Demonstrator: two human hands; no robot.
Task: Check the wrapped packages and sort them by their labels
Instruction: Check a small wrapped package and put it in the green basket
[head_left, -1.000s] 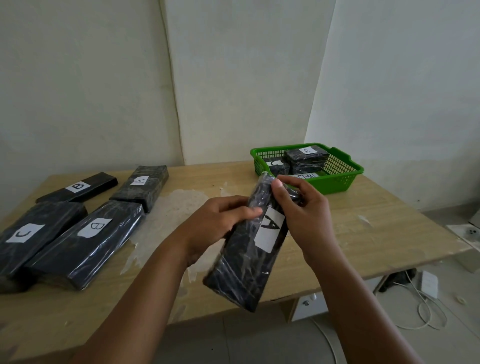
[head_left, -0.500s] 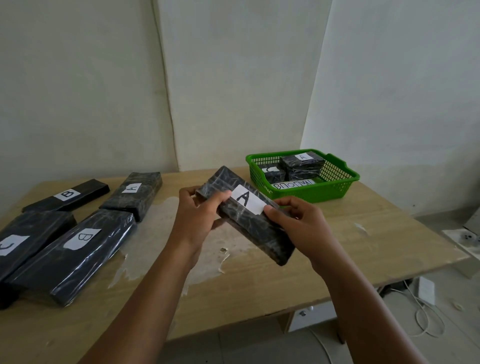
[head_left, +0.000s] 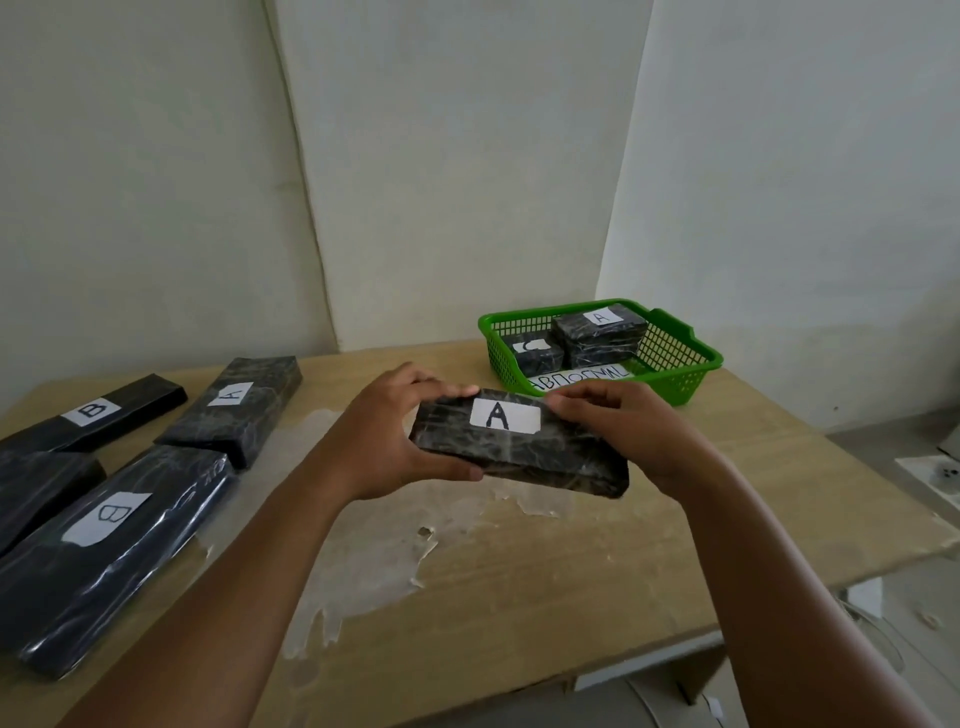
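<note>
I hold a black wrapped package labelled A (head_left: 540, 457) level above the middle of the wooden table (head_left: 519, 582), label facing up. My left hand (head_left: 395, 436) grips its left end and my right hand (head_left: 628, 431) grips its right end. On the table's left lie another package labelled A (head_left: 234, 410), a thin package labelled B (head_left: 98, 413), a large package labelled B (head_left: 114, 540), and a further black package (head_left: 36, 488) at the left edge, its label out of view.
A green plastic basket (head_left: 685, 358) stands at the back right of the table, holding a package labelled A (head_left: 600, 332), one labelled C (head_left: 535, 353) and a paper strip with writing. Pale walls close in behind. Cables and white items lie on the floor at right.
The package labelled A has been turned from nearly upright to level, with its label up. Both hands have shifted to its two ends and moved forward over the table.
</note>
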